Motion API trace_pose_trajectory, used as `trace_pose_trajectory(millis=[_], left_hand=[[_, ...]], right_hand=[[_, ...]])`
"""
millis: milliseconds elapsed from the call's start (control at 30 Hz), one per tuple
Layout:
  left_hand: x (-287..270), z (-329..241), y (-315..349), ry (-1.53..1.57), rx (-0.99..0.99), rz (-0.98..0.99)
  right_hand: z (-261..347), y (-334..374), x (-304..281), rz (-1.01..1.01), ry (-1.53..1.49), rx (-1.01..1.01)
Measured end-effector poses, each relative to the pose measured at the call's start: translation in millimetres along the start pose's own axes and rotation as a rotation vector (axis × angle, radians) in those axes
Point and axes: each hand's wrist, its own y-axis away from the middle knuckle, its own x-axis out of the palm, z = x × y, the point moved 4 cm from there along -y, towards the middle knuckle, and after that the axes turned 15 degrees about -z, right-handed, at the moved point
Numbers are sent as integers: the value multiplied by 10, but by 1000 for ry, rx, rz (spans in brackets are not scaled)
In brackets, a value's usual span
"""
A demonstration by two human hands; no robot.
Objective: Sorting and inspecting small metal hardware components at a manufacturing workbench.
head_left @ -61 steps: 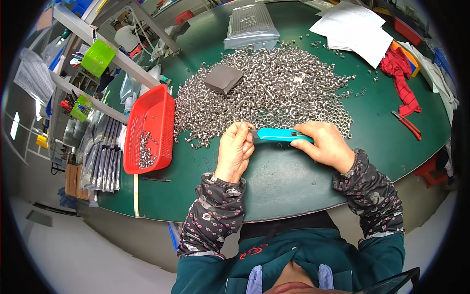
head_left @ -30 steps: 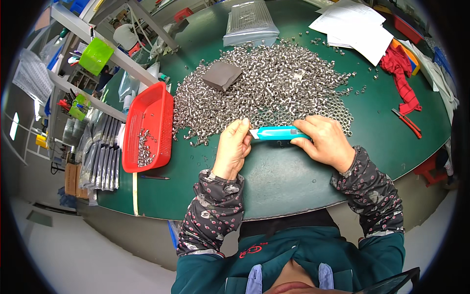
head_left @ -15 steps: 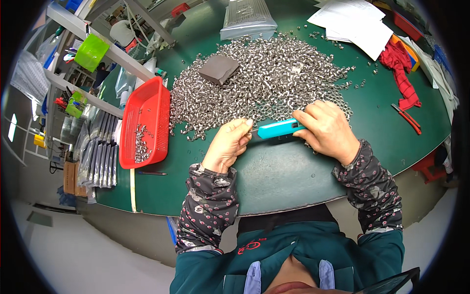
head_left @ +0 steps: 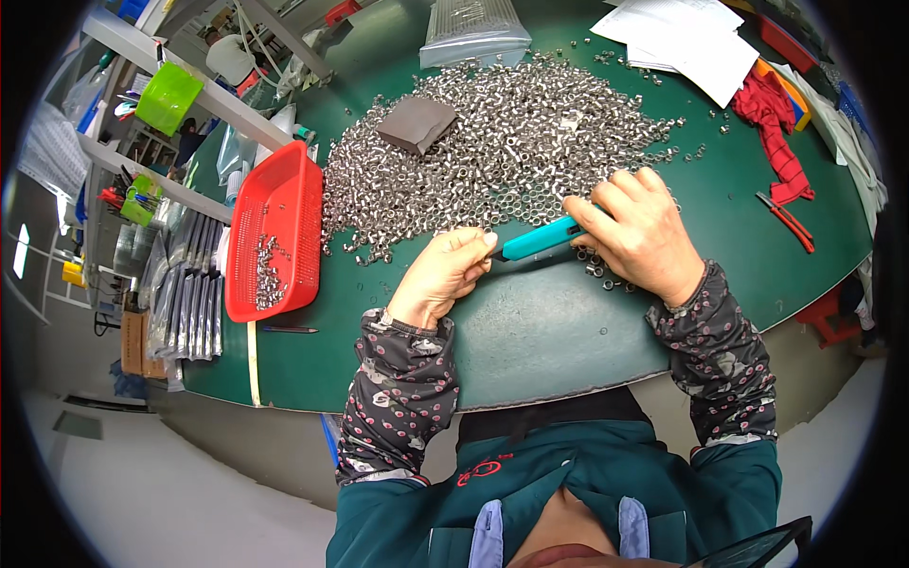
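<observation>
My right hand is wrapped round a teal utility knife, its front end pointing left. At that end, my left hand is closed in a pinch, thumb on top. What sits between those fingertips is too small and covered to make out. Both hands are above the near side of a wide heap of small silver metal rings. A few loose rings lie under my right hand. On the heap's left part rests a dark grey-brown block.
Left of the heap stands a red plastic basket with some rings inside. A pen lies near it. Papers, a red cloth and a red-handled tool are on the right. A clear plastic bag lies at the back.
The utility knife has tilted, its right-hand end now higher. My right hand has turned and risen slightly with it. My left hand keeps its pinch nearly in place.
</observation>
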Motion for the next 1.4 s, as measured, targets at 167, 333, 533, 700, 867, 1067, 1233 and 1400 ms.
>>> trace_pose_trajectory(millis=[167,333,533,700,867,1067,1233,1400], left_hand=[[13,2,2,-38,10,47],[27,-14,-7,92,66,-5],[-26,-80,-30,364,249,21],[-29,-93,-39,471,305,-8],[-14,-101,-39,494,349,-15],[17,-115,-13,501,397,-14],[17,-102,-17,481,426,-24],[-2,-72,-28,454,459,-16]], right_hand=[[10,-7,-24,-65,40,-51],[-11,-27,-29,-84,33,-30],[-48,63,70,2,-136,190],[-71,143,153,97,-290,396],[-95,197,223,159,-395,477],[-72,170,239,233,-509,536],[-94,204,269,241,-527,529],[-90,212,260,223,-454,499]])
